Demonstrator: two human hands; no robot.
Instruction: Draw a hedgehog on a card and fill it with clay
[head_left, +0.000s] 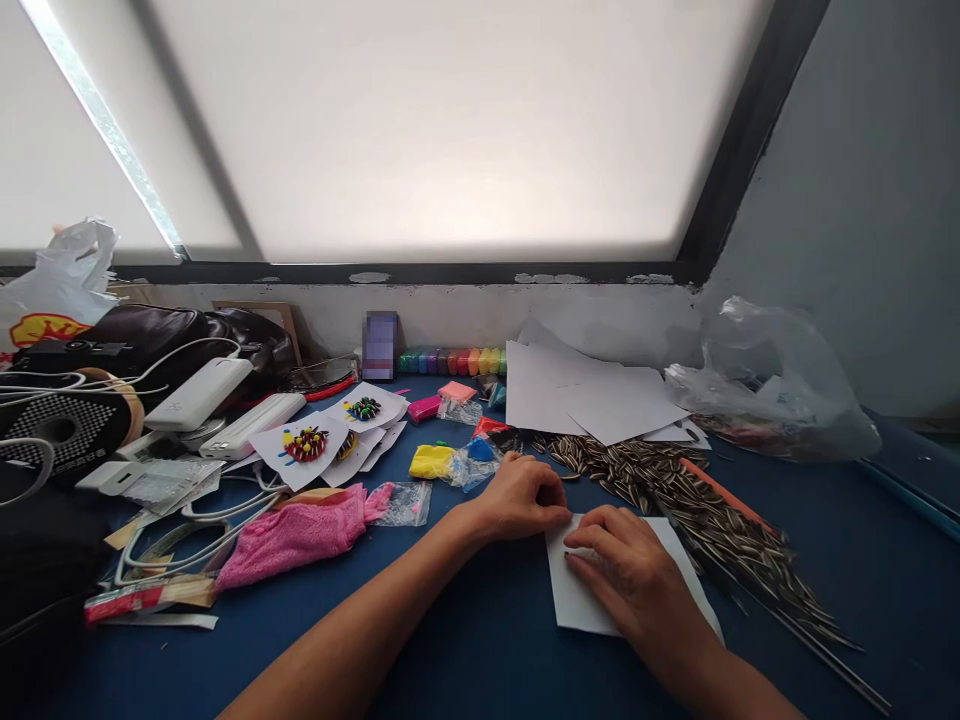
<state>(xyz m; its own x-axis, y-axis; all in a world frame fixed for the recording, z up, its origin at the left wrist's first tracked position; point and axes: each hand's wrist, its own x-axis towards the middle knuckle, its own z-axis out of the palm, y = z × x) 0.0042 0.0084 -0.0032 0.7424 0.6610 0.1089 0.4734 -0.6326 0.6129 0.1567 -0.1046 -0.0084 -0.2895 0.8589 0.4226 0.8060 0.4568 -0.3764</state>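
Note:
A small sheet of white paper lies on the blue table in front of me. My left hand is at its far left corner, fingers curled and the thumb along the edge. Over the middle of the sheet is my right hand, thumb and forefinger drawn close together around a tiny dark speck that I cannot make out. Just beyond and to the right of the paper spreads a heap of striped sunflower seeds. Yellow clay in an opened wrapper sits to the left of my left hand.
Larger white sheets and a clear plastic bag lie behind the seeds. Cards with seed-and-clay figures, a pink cloth, cables and power banks crowd the left. A phone stands by coloured clay packs. A metal rod is at right.

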